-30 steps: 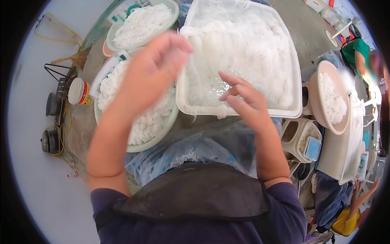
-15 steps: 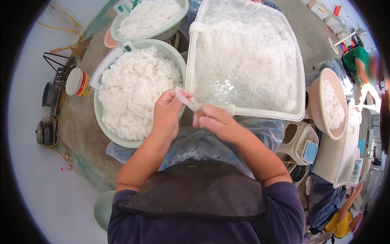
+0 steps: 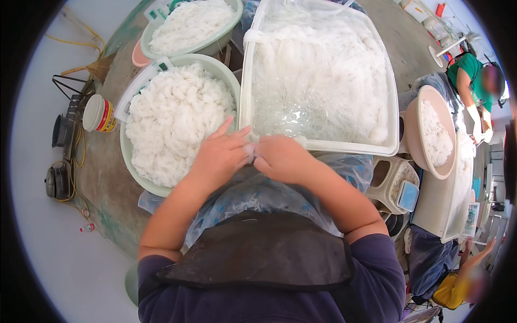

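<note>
My left hand (image 3: pixel 223 153) and my right hand (image 3: pixel 280 157) meet near the front left corner of the white rectangular tub (image 3: pixel 344 146). Between them shows a small piece of a translucent whitish strand (image 3: pixel 249 152), mostly hidden by the fingers. My left hand pinches it with the index and other fingers stretched out. Curled fingers of my right hand close on its other side. Wet, fine white fibres (image 3: pixel 323 75) lie in the tub. Just left stands a pale green basin (image 3: pixel 128 161) heaped with white fluffy bundles (image 3: pixel 177 118).
Another green basin (image 3: pixel 231 27) with white bundles stands far left. At right are a pinkish basin (image 3: pixel 412 132), a stool (image 3: pixel 383 180) with a blue-topped device (image 3: pixel 409 196), and two people in green (image 3: pixel 467 75) and yellow (image 3: pixel 448 292). A lidded bucket (image 3: pixel 94 113) stands left.
The strand was stretched visibly between my hands; now they are close together and cover most of it. My left hand has turned over, its fingers more spread.
</note>
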Demonstrator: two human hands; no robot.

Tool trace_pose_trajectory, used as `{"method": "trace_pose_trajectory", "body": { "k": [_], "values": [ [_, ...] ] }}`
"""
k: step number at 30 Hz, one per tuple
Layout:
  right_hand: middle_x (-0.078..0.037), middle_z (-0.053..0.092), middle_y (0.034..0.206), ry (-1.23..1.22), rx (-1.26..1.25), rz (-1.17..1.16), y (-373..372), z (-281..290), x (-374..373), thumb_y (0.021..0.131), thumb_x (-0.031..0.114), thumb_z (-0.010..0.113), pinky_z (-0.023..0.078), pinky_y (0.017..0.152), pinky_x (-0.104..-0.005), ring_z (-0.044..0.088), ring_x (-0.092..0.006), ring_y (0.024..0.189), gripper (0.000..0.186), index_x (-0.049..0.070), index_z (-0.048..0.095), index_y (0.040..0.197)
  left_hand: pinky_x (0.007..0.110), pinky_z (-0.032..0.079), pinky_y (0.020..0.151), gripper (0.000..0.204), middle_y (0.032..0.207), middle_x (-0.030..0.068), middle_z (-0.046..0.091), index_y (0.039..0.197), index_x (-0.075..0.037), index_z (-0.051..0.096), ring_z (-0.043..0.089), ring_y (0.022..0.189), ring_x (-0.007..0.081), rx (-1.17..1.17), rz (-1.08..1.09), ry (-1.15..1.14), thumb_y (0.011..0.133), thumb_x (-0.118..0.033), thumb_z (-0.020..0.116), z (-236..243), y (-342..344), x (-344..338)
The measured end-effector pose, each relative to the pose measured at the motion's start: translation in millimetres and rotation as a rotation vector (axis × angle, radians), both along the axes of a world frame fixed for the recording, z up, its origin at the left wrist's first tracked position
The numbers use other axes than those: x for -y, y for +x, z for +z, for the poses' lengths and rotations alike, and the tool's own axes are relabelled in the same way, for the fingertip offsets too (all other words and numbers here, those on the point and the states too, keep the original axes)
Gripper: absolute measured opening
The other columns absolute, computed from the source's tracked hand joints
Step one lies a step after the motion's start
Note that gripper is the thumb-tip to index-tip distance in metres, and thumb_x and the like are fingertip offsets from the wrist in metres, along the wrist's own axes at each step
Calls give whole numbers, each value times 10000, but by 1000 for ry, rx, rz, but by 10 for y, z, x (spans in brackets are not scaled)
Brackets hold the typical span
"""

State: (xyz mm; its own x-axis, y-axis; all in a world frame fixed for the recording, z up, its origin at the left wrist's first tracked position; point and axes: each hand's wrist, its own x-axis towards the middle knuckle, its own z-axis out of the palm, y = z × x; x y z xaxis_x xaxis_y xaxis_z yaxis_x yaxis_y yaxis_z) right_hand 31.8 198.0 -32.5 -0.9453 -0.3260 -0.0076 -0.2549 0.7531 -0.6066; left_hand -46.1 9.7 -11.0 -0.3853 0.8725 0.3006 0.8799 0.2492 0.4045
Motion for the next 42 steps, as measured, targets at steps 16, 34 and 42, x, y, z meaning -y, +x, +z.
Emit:
{"method": "trace_pose_trajectory", "body": {
  "k": [16,34,42],
  "values": [
    [-149,567,887,-673,100,-96,307,165,60,853,229,555,459,762,-417,567,-332,829,247,33,559,1003,309,515,788,146,1048,234,659,1099,-61,458,669,908,209,842,232,678,1021,-179,425,167,293,-125],
    [-138,604,1045,-644,-114,237,461,-344,159,814,157,594,443,912,-394,558,-328,1017,238,45,643,1018,373,467,965,385,1138,156,644,1178,32,587,612,1069,226,2039,17,509,1014,-276,426,-1204,133,38],
    [-216,525,1257,-476,8,-194,458,-1160,90,820,260,647,381,1032,-438,478,-387,1217,510,31,522,1258,332,469,883,308,970,127,668,878,8,656,622,954,205,1149,300,270,974,-205,456,-1126,283,-50]
  ]
}}
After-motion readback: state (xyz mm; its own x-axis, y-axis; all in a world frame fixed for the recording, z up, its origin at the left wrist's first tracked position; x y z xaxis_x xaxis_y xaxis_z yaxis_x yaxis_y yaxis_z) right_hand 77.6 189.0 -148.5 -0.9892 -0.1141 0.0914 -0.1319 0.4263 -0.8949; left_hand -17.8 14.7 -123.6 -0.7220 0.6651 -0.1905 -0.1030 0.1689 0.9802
